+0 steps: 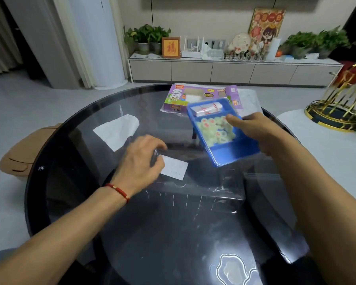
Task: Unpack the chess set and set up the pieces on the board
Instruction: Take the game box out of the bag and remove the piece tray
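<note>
Chess pieces, pale green round discs [216, 130], are seen heaped in the middle compartment of a blue plastic tray [230, 155], tilted above the dark glass worktop [74, 182] right of centre. Its far right edge is gripped by the right hand [253, 128]. Lower left of it, a clear plastic board sheet [203, 194] is pinched by the left hand [141, 161], the nearer one.
</note>
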The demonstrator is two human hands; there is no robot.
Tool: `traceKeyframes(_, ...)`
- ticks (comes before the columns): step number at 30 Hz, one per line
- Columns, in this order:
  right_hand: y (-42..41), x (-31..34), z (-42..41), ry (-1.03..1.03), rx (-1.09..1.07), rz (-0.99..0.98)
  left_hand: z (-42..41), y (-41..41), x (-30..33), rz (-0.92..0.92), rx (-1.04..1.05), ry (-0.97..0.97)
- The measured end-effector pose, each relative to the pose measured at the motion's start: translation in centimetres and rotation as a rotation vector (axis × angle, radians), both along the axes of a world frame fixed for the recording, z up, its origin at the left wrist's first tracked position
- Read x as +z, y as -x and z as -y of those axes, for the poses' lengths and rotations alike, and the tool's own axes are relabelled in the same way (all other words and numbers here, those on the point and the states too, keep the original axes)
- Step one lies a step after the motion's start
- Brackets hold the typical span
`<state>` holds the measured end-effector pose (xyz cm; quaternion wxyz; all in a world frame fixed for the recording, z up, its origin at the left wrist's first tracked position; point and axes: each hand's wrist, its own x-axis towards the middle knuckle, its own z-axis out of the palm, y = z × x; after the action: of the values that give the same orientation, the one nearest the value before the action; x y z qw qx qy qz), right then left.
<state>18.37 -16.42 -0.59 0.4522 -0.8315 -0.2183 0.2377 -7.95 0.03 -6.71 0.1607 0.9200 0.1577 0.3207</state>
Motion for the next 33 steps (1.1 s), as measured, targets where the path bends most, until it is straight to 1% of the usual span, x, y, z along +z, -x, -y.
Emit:
traceKeyframes(1,-0.4,-0.4,0.4,0.003,-0.026,-0.021,-0.4,-0.5,0.5,-0.163,-0.116,-0.016)
traceKeyframes(2,-0.7,-0.7,0.5,0.0,-0.048,-0.045,-0.6,-1.2,1.0,-0.36,-0.18,-0.018)
traceKeyframes(3,-0.6,-0.8,0.7,0.006,-0.061,-0.068,-0.7,-1.9,1.4,-0.555,-0.194,-0.038)
traceKeyframes(4,-0.4,-0.7,0.8,0.011,-0.065,-0.085,-0.7,-2.6,1.8,-0.713,-0.181,-0.076)
traceKeyframes(5,-0.2,-0.8,0.8,0.017,-0.064,-0.098,-0.7,-3.2,2.1,-0.812,-0.163,-0.117)
traceKeyframes(7,0.0,-0.9,0.9,0.012,-0.073,-0.123,-0.6,-4.1,2.5,-0.886,-0.161,-0.15)
traceKeyframes(10,-0.2,-0.9,1.5,-0.043,-0.092,-0.158,-0.9,-4.6,2.6,-0.869,-0.168,-0.076)
traceKeyframes(15,-1.4,0.6,3.6,-0.1,-0.189,-0.205,-1.1,-5.1,3.6,-0.804,-0.174,0.079)
traceKeyframes(17,-2.3,1.0,4.8,-0.132,-0.252,-0.221,-0.9,-6.0,5.1,-0.72,-0.168,0.18)
traceKeyframes(19,-3.4,1.4,6.1,-0.165,-0.333,-0.249,-0.3,-7.5,6.7,-0.6,-0.179,0.337)
traceKeyframes(21,-4.7,1.4,7.7,-0.213,-0.438,-0.287,0.8,-9.9,7.9,-0.48,-0.192,0.489)
traceKeyframes(22,-5.3,1.4,8.7,-0.266,-0.483,-0.314,1.6,-11.4,8.2,-0.424,-0.179,0.535)
traceKeyframes(25,-8.5,0.0,11.9,-0.443,-0.596,-0.329,3.8,-16.8,7.9,-0.291,-0.066,0.643)
traceKeyframes(27,-10.7,-1.3,14.3,-0.511,-0.689,-0.303,5.0,-20.7,7.1,-0.223,-0.006,0.805)
traceKeyframes(29,-11.1,-1.5,16.3,-0.554,-0.796,-0.265,6.4,-24.3,6.3,-0.182,0.041,0.938)
traceKeyframes(31,-10.4,-0.9,17.7,-0.542,-0.862,-0.23,7.9,-27.8,5.7,-0.184,0.054,0.993)
traceKeyframes(33,-9.8,-0.6,18.6,-0.498,-0.884,-0.223,9.5,-31.2,5.1,-0.187,0.068,1.018)
